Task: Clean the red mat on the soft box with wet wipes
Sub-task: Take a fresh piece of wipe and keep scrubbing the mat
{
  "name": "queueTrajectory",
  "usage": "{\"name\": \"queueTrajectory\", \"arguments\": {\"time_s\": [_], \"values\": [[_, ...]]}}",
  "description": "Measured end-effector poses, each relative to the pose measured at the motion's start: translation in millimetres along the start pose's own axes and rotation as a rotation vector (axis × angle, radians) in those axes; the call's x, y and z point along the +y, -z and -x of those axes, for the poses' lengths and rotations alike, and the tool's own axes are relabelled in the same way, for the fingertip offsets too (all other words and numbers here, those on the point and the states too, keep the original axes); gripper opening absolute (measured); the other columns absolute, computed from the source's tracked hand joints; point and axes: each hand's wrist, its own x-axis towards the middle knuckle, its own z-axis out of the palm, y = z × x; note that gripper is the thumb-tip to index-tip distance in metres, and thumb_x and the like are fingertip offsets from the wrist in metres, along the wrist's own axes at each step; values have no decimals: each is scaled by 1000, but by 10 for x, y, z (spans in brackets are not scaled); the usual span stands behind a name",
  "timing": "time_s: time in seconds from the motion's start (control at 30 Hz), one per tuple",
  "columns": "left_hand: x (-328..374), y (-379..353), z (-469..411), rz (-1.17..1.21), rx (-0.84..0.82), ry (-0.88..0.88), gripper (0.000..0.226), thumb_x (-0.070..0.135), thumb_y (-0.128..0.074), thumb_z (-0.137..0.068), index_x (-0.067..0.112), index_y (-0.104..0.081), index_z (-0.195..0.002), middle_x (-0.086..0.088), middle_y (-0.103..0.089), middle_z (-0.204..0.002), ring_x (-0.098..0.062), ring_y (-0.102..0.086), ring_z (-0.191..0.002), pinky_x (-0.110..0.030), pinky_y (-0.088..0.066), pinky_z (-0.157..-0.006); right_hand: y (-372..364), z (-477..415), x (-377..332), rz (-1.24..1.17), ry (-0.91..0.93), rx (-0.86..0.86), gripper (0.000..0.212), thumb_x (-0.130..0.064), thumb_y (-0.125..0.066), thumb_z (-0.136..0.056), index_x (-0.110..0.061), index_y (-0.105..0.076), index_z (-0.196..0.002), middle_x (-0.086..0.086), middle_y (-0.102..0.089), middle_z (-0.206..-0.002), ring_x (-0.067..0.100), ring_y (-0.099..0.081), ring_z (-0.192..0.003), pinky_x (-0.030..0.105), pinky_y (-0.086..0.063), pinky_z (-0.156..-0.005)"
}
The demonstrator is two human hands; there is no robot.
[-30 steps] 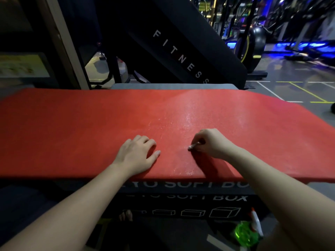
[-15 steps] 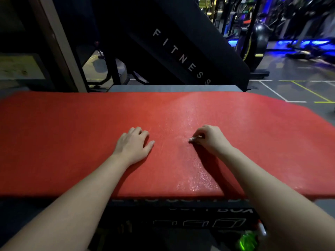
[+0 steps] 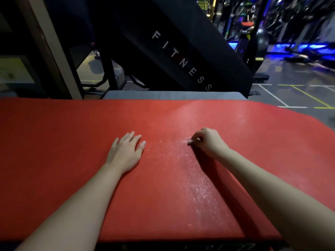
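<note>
The left hand (image 3: 126, 151) lies flat on the red mat (image 3: 54, 160), fingers straight and slightly spread. The right hand (image 3: 208, 142) curls its fingers, pinching a small white wet wipe (image 3: 194, 141) against the mat's glistening middle.

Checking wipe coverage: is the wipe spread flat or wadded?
Wadded. Only a small white bit of the wipe shows, pinched by the curled right hand against the mat.

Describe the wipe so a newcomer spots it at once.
Start at the red mat filling the lower frame. The wipe is the small whitish wad poking from the curled right hand. The left hand lies flat and holds nothing.
</note>
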Motion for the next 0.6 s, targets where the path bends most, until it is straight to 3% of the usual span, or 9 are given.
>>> {"name": "queueTrajectory", "arguments": {"time_s": [0.13, 0.27, 0.37, 0.47, 0.6], "values": [[-64, -153, -63, -39, 41, 11, 66, 60, -19, -99, 32, -42, -154, 2, -32, -165, -14, -23, -154, -44, -14, -125, 103, -346, 82, 23, -63, -180, 24, -41, -80, -78, -20, -79, -88, 0, -73, -79, 14, -63, -73, 23, -40, -55], [-68, -192, -56, -61, 63, 6, 78, 63, -8, -90, 33, -41, -154, 4, -32, -165, -14, -23, -154, -44, -16, -125, 182, -596, 125, 101, -3, -329, 24, -45, -81, -74, -24, -79, -85, -3, -72, -76, 13, -64, -72, 24, -44, -57], [-78, -178, -52, -109, 44, 2, 77, 64, -6, -91, 35, -36, -155, 7, -27, -167, -11, -18, -155, -42, -14, -126, 48, -931, 150, 126, -6, -204, 26, -41, -78, -80, -17, -78, -89, -1, -68, -77, 18, -63, -76, 22, -36, -62], [-89, -181, -56, -92, 40, 9, 76, 65, -7, -91, 37, -35, -155, 8, -26, -167, -10, -16, -155, -42, -13, -126, -145, -1245, 249, 25, -92, -18, 24, -36, -79, -80, -14, -78, -90, 8, -74, -84, 24, -69, -85, 26, -45, -66], [-61, -172, -49, -105, 6, 14, 77, 65, -2, -91, 38, -26, -159, 9, -14, -170, -7, -2, -157, -43, -4, -128, -125, -1319, 306, -9, -148, -45, 24, -37, -80, -79, -14, -77, -85, 7, -74, -82, 18, -66, -77, 22, -41, -64]]}}
